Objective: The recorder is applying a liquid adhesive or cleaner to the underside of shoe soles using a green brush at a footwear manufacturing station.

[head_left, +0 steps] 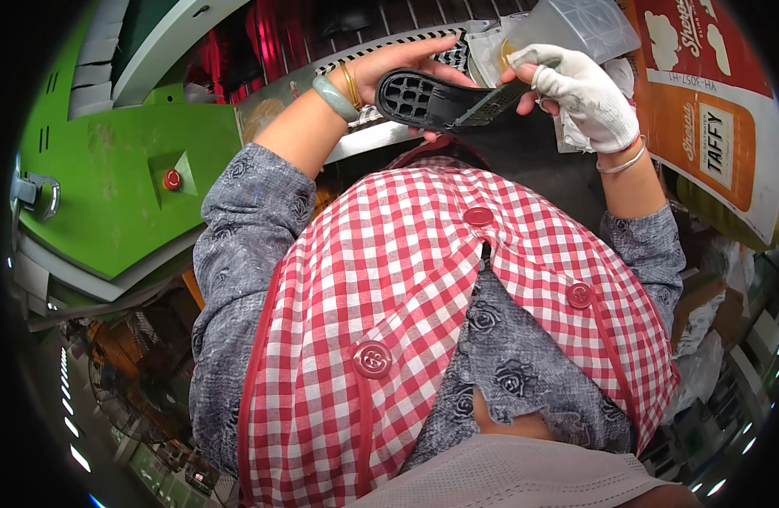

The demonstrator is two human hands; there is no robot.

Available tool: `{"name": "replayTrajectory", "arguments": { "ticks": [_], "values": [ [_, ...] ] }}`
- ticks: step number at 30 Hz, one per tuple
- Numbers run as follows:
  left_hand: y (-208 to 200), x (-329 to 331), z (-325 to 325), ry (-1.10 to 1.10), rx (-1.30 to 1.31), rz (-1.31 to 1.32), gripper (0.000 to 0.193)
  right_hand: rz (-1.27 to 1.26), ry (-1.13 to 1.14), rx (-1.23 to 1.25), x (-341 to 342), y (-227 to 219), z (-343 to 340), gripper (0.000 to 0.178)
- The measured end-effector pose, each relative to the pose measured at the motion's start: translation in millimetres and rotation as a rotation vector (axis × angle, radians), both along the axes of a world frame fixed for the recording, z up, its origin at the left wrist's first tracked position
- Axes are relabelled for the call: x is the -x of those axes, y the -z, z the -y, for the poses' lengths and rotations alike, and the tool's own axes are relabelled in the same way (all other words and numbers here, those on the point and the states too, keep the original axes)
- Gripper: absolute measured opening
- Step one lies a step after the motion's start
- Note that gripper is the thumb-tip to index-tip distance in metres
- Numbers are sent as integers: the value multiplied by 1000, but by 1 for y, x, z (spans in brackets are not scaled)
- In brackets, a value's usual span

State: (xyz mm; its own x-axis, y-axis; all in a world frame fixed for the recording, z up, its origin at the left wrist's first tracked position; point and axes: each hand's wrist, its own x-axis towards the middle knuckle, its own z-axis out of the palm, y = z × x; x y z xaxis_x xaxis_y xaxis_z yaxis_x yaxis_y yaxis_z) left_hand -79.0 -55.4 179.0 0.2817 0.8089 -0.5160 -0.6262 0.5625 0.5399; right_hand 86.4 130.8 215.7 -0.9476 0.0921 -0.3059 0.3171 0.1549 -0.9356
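A black shoe sole [410,96] is held up between my two hands in the upper middle. Its heel end, with a grid of hollow cells, lies to the left. Toward the right the sole bends upward, and a dark grey-green textured face [495,103] shows there. My bare left hand [388,69] grips the heel end from behind, its fingers partly hidden by the sole. A green bangle and a gold-coloured bracelet circle that wrist. My right hand [588,97], in a white glove with bare fingertips, is closed in a pinch on the raised right end.
Beyond my hands lies a metal rack [355,27] with a black-and-white patterned strip. A translucent plastic container [576,32] stands at the far right, beside red and orange printed cardboard [703,127]. On the left is a green machine [93,182] with a red button [171,179].
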Motion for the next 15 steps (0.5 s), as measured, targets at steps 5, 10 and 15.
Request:
{"name": "replayTrajectory", "arguments": {
  "ticks": [5, 10, 15],
  "values": [
    [27, 11, 8, -134, -17, -299, 37, -155, 332, 122, -23, 31, -19, 28],
    [41, 10, 21, -360, -51, -470, 47, -339, 703, 41, -24, 73, -38, 28],
    [49, -5, 17, -565, -112, -656, 56, -91, 771, -202, -13, 130, -41, 36]
  ]
}}
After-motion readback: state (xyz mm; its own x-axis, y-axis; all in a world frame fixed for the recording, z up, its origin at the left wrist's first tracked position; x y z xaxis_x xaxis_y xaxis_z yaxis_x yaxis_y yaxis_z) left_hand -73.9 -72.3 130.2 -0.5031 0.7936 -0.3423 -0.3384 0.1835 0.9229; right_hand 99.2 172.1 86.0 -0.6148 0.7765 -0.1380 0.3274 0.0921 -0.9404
